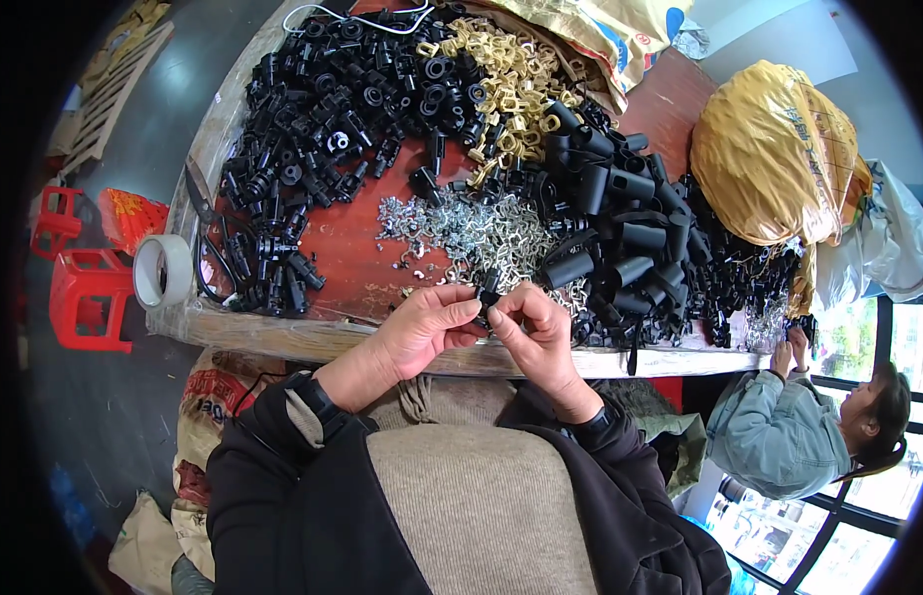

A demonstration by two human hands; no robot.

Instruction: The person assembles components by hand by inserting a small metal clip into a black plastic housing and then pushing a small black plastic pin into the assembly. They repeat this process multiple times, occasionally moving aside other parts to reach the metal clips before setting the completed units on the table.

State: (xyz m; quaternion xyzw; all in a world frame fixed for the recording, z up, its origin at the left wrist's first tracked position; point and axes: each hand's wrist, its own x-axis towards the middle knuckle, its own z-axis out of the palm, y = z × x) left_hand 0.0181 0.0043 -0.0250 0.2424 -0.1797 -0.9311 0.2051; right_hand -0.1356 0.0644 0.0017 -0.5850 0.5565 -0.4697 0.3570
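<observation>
On the table [343,238], plastic fittings [323,114] heap left, tubular sleeves [635,188] right. Between them lie screws [444,226], with metal clips [509,236] to their right and buckle-like pieces [511,89] behind. Scissors [201,201] lie at the left edge, a tape roll [148,273] before them; a sack [769,149] sits right of the sleeves.

black part [489,284] half-hidden by fingers [534,305], sack [595,25] cut off above, silvery bits [422,220] too small to tell

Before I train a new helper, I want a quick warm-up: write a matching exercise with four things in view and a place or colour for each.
1. Small black part
2. Tape roll
3. Stools
4. Gold parts

A. Red, on the floor
B. Heaped beyond the silver pieces
C. Between left hand and right hand
D. White, by the table's left corner

Pairs: 1-C, 2-D, 3-A, 4-B
</observation>
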